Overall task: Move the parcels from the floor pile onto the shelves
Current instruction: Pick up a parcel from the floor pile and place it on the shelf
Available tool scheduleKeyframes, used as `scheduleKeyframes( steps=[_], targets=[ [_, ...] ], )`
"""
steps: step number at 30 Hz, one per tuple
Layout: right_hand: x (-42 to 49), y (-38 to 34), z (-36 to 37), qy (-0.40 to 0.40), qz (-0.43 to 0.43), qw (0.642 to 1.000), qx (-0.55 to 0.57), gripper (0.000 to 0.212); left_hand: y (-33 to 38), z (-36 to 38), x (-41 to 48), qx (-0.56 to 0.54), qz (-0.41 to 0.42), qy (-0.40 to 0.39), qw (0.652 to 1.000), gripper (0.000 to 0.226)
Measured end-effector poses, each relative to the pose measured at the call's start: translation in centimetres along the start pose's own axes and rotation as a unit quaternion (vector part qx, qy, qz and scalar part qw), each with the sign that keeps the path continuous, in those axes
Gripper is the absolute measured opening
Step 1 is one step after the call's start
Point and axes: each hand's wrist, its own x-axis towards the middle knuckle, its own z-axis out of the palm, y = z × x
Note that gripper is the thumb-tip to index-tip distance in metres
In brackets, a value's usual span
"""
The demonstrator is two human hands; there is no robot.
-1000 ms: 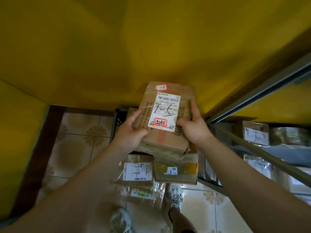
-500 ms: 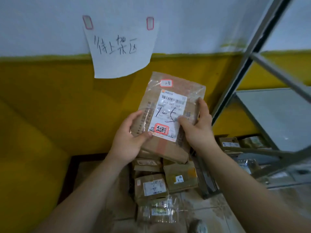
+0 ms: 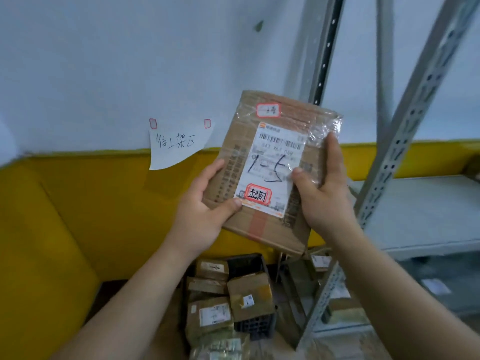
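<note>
The left hand (image 3: 200,216) is pinching a flat, seemingly film-wrapped cardboard parcel (image 3: 272,165) at seven o'clock; the right hand (image 3: 322,193) is clasping its three o'clock edge.

A flat brown cardboard parcel (image 3: 270,157) wrapped in clear tape is held upright before the far wall, with its white shipping label and black handwriting facing the camera. The left hand (image 3: 205,211) grips its lower left edge, thumb on the front. The right hand (image 3: 322,193) grips its right edge, thumb on the label. Below, a pile of small brown cardboard parcels (image 3: 213,313) lies on and beside a black plastic crate (image 3: 246,265). A grey metal shelf rack (image 3: 428,209) stands at right, and a white handwritten paper note (image 3: 179,146) hangs on the wall at left.
</note>
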Motion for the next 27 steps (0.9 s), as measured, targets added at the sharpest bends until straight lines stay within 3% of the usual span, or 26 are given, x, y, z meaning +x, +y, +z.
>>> scheduleKeyframes(
  steps=[11, 22, 27],
  targets=[
    [-6.1, 1.3, -23.8, 0.136, 0.043, 0.987, -0.074, 0.077, 9.2, 18.4, -6.7, -0.088, 0.021, -0.156, 0.984, 0.065],
    [-4.0, 7.6, -36.2, 0.271, 0.136, 0.946, -0.115, 0.077, 10.9, 34.8, -3.2, -0.110, 0.037, -0.317, 0.941, 0.062],
    [-5.1, 10.2, -43.8, 0.341, 0.188, 0.912, -0.132, 0.076, 12.8, 44.0, -4.1, -0.119, 0.050, -0.397, 0.909, 0.062]
  ],
)
